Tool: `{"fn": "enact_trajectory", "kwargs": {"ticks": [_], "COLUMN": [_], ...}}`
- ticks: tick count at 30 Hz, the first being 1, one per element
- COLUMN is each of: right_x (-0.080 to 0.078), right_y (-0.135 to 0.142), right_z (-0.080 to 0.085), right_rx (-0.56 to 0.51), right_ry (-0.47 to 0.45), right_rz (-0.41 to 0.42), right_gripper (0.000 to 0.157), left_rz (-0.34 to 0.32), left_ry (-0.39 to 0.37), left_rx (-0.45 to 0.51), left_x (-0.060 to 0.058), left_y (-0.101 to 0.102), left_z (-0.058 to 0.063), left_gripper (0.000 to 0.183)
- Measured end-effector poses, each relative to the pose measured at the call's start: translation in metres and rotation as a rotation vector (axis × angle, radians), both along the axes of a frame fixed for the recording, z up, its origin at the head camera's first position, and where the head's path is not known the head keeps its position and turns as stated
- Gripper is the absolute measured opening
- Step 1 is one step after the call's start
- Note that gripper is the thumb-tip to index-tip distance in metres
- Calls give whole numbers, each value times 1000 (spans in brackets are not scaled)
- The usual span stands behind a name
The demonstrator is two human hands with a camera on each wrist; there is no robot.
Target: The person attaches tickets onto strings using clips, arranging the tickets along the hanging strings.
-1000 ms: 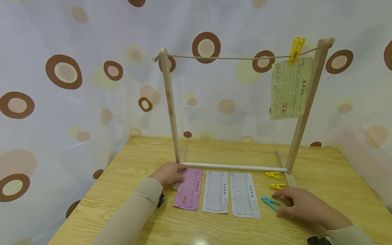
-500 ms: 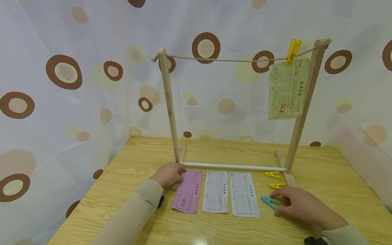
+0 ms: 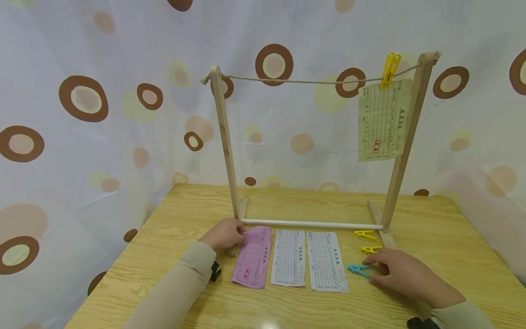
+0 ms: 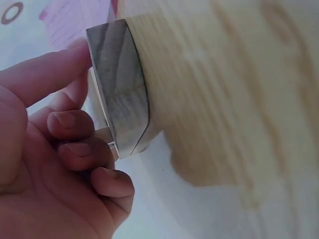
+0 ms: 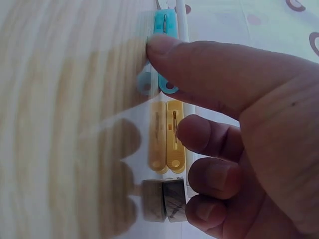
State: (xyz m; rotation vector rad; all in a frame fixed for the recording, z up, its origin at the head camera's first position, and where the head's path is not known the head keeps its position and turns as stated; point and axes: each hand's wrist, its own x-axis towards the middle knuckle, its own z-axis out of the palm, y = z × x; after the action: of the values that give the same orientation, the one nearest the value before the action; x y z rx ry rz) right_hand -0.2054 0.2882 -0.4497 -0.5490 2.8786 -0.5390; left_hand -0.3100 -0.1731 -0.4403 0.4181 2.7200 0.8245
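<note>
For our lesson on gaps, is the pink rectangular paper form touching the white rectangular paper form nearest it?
Apart. The head view shows a strip of wood-grain table between the pink form and the nearest white form.

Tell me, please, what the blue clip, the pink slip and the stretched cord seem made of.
Blue clip: probably moulded plastic, smooth and evenly coloured; its spring looks like metal wire, thin and greyish.
Pink slip: matte paper, apparently thin, with printed lines and slightly wavy edges.
Cord: likely natural fibre, perhaps jute; beige and rough-looking, though too small to be sure.
</note>
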Motion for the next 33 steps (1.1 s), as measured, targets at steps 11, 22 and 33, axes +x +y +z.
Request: {"fn": "enact_trajectory", "kwargs": {"ticks": [11, 22, 33], "right_x": [0, 1, 0], "right_y": [-2, -2, -3], "right_z": [-1, -3, 4], "right_rx": [-63, -268, -312], "right_ry": [21, -12, 64], "right_rz": [4, 14, -21], "right_gripper": [26, 24, 25], "left_rz": [41, 12, -25], "left_ry": [-25, -24, 41], "left_rx": [135, 218, 183], "left_x": [1, 4, 6], "left_y": [-1, -4, -3], "left_z": [4, 6, 15], "left_gripper": [6, 3, 18]}}
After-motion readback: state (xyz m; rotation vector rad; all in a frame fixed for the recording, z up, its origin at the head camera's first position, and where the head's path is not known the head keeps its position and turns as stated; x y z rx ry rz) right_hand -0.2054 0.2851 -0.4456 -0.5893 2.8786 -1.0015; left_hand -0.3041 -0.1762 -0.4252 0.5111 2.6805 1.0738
